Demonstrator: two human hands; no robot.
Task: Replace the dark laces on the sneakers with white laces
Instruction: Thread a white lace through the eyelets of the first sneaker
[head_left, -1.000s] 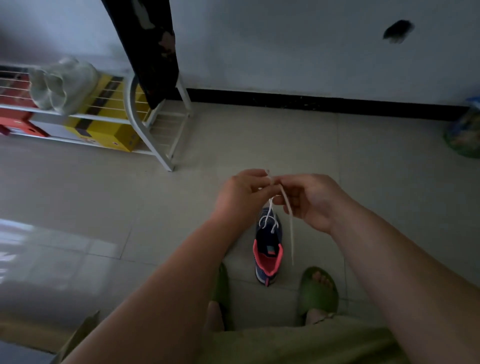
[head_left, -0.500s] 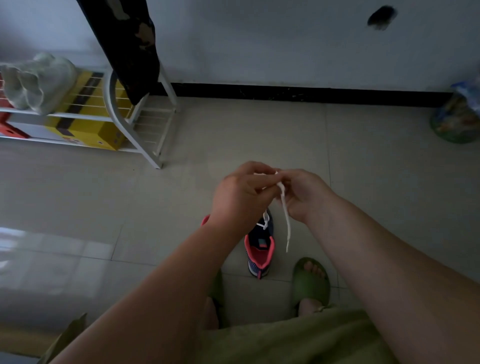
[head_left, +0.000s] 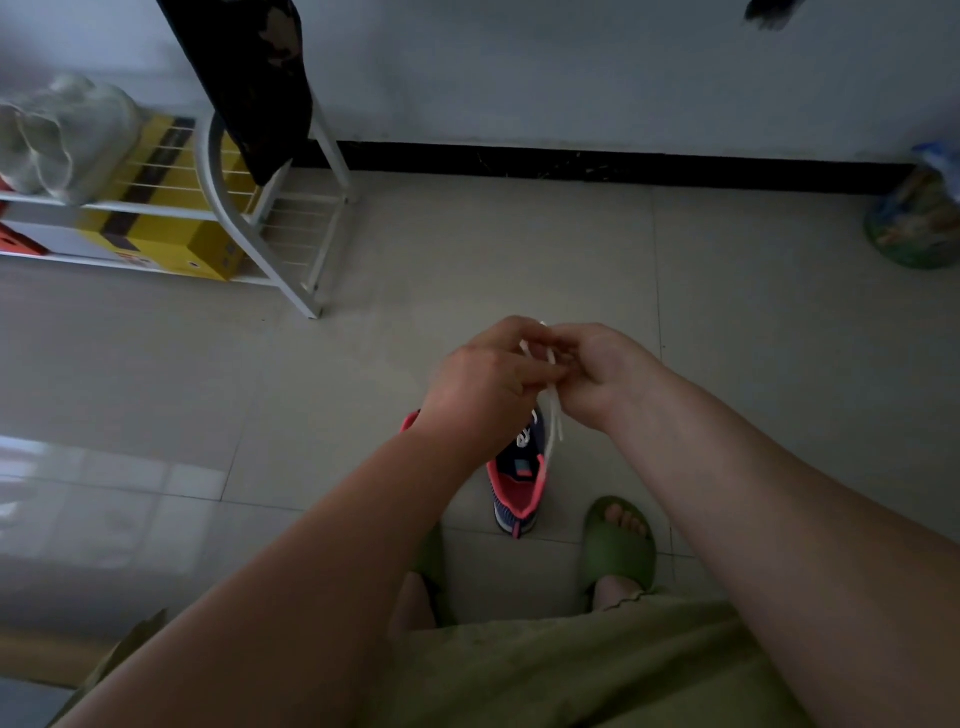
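A navy sneaker (head_left: 517, 488) with a pink collar stands on the tiled floor between my feet, its toe hidden under my hands. A white lace (head_left: 554, 415) runs up from its eyelets. My left hand (head_left: 483, 384) and my right hand (head_left: 597, 374) meet above the shoe, and both pinch the lace between curled fingers. A short loose end hangs down beside the shoe. A pink edge of a second sneaker (head_left: 410, 420) peeks out behind my left wrist; the rest of it is hidden.
A white wire shoe rack (head_left: 270, 228) stands at the back left, holding a yellow box (head_left: 171, 234) and pale shoes (head_left: 62, 140). Dark cloth (head_left: 249, 78) hangs over it. A green bag (head_left: 919, 223) sits at the far right by the wall. My green slippers (head_left: 618, 545) flank the sneaker.
My hands have closed tighter together on the lace, and the hanging end has grown shorter. The view has shifted a little, so the rack sits further left.
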